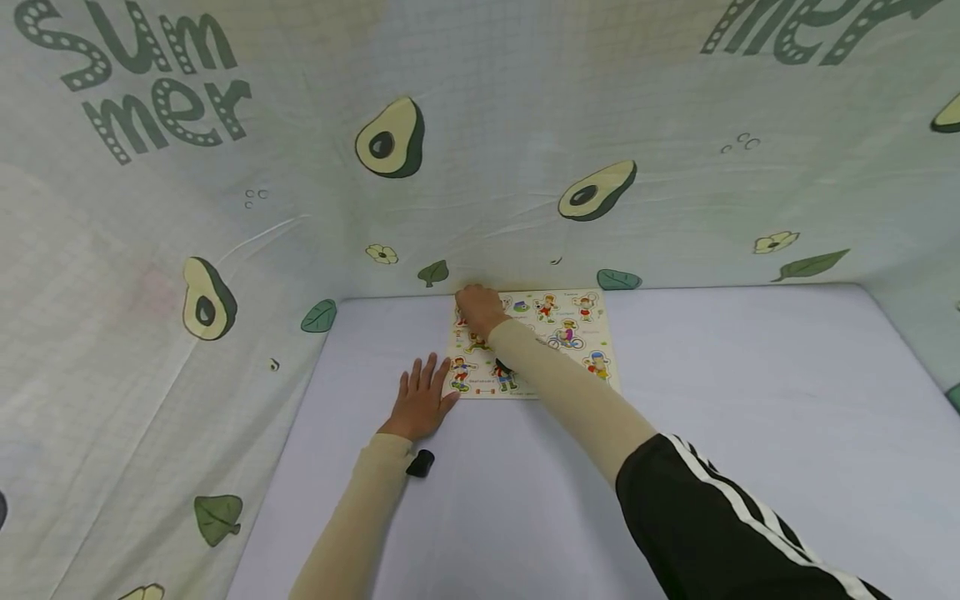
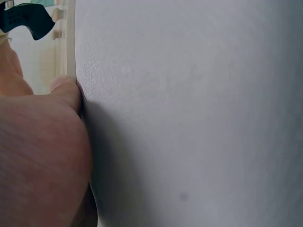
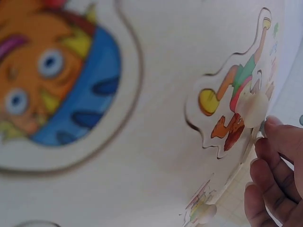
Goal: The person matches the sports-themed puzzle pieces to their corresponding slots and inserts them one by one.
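A wooden peg puzzle board [image 1: 555,388] with printed figures lies flat by the far edge of the table. My left hand [image 1: 422,407] rests on the table with spread fingers, its thumb against the board's near left corner. At the far left corner my right hand [image 1: 480,308] reaches across, fingers curled. Thumb and forefinger pinch a puzzle piece there, mostly hidden by the hand. In the right wrist view, a running-figure piece [image 3: 242,78] with a round knob [image 3: 255,109] sits in the board close to the fingertips. A larger figure with a blue band [image 3: 102,80] fills the left.
A patterned cloth [image 1: 480,192] with avocados and leaves hangs behind the board and along the left side. White table surface [image 1: 750,400] extends to the right. A black device [image 1: 421,463] is on my left wrist. My right forearm covers part of the board.
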{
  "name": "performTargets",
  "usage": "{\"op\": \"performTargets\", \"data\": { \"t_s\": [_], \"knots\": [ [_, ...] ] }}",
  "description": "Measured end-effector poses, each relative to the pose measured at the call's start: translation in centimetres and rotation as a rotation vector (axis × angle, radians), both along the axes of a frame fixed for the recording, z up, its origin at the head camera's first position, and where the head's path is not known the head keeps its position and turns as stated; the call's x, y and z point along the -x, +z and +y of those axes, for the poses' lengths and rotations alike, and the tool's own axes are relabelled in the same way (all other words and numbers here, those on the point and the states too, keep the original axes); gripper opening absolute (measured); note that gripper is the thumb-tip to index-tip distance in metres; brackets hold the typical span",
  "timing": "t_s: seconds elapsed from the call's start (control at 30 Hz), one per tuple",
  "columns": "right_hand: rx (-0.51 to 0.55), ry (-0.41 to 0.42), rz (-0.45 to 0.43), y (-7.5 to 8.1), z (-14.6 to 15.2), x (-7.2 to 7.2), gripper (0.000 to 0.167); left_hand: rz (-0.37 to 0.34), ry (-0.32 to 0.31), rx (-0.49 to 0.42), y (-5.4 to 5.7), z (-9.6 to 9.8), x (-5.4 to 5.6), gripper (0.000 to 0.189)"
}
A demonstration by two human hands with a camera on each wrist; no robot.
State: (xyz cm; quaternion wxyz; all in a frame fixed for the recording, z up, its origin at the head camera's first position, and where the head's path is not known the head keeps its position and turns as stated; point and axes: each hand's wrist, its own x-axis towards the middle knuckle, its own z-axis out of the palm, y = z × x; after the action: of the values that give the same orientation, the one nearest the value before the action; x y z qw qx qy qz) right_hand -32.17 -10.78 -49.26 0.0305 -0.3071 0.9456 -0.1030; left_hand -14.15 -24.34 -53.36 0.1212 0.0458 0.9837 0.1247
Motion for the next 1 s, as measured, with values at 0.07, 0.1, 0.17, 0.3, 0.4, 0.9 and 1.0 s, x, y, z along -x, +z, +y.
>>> {"op": "performTargets", "data": {
  "t_s": [0.07,0.1,0.17,0.3,0.4,0.9,1.0],
  "knots": [
    [-0.007,0.001,0.005,0.0,0.0,0.0,0.014,0.0,-0.004,0.001,0.1,0.1,0.0,0.069],
    [-0.011,0.0,0.008,0.0,0.0,0.0,0.014,0.001,-0.005,-0.001,0.1,0.2,0.0,0.069],
    [-0.014,-0.004,0.015,0.0,0.0,0.0,0.014,0.0,-0.008,0.001,0.3,0.3,-0.1,0.069],
    [-0.029,-0.016,0.024,0.1,0.0,-0.2,0.014,-0.004,-0.009,0.008,0.4,0.5,-0.2,0.071],
    [-0.047,-0.02,0.03,0.3,0.0,-0.4,0.015,-0.007,-0.008,0.008,0.4,0.5,-0.2,0.071],
    [0.052,0.009,-0.055,0.1,1.0,-0.5,0.022,-0.016,0.01,-0.008,0.3,0.1,-0.2,0.07],
    [0.062,0.005,-0.056,0.0,1.4,-0.5,0.021,-0.034,0.017,0.01,0.6,0.3,-0.3,0.07]
  ]
}}
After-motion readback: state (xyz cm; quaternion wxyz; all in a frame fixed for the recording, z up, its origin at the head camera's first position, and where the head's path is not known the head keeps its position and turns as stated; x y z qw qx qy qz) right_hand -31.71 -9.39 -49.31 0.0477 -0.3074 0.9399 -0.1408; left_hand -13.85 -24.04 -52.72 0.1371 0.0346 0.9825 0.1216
